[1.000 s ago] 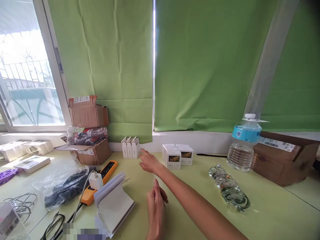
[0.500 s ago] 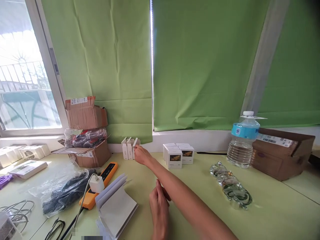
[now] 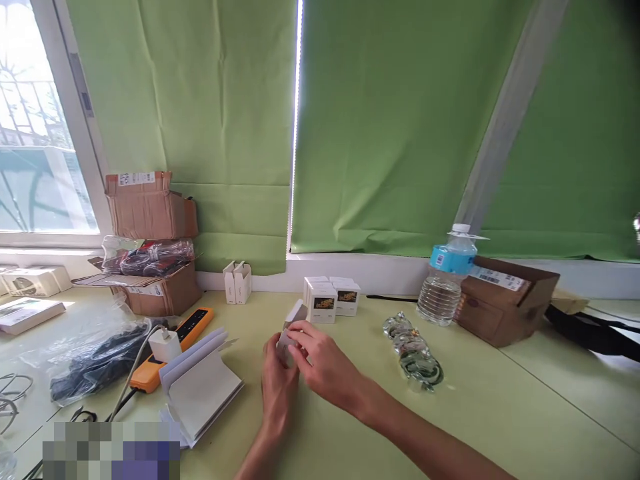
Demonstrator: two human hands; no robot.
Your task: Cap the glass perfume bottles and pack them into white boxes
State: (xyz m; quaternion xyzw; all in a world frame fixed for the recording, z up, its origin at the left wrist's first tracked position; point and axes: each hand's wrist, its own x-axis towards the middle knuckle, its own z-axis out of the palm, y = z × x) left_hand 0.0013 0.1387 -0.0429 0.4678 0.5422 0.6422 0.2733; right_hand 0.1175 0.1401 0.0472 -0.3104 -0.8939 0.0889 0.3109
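Observation:
Just left of the middle, a small white box with its top flap raised is between my hands. My left hand is wrapped around its lower part. The fingers of my right hand press on the box from the right side, partly covering it. Two similar white boxes with raised flaps stand side by side by the wall. Beyond my right hand, a group of several closed white boxes with a dark picture on the front stands on the table.
Left of my hands lie an open stack of white paper, an orange power strip and a plastic bag. Cardboard boxes stand behind them. Rightward are clear-wrapped rings, a water bottle and a brown carton.
My right hand has drawn back from the row by the wall with one white box, leaving two there. My left hand has closed on that box. The view has shifted right.

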